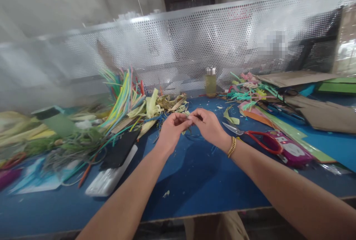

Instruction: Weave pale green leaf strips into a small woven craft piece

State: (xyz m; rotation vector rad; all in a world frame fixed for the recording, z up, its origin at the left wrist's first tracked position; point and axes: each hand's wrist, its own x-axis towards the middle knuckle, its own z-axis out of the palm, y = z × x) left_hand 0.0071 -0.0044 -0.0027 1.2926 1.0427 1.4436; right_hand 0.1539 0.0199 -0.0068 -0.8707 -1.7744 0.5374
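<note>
Fingertips meet over the middle of the blue table, where my left hand (172, 127) and my right hand (207, 123) are both closed in a pinch. A small pale-green bit shows between them, too blurred and covered to name. Behind my left hand lies a pile of dried pale husks (152, 105). To the right of my right hand rest red-handled scissors (263, 142), blades pointing left, partly over a magenta case (294, 150). A curled pale-green husk strip (231, 116) lies just beyond the scissor tips.
Colourful pipe cleaners (124, 99) stand at the back left. A black phone (121, 149) lies on a white box-like object (111, 173). A lidded jar (210, 82) stands by the perforated metal panel (194, 40). Cardboard pieces (328, 114) lie at right.
</note>
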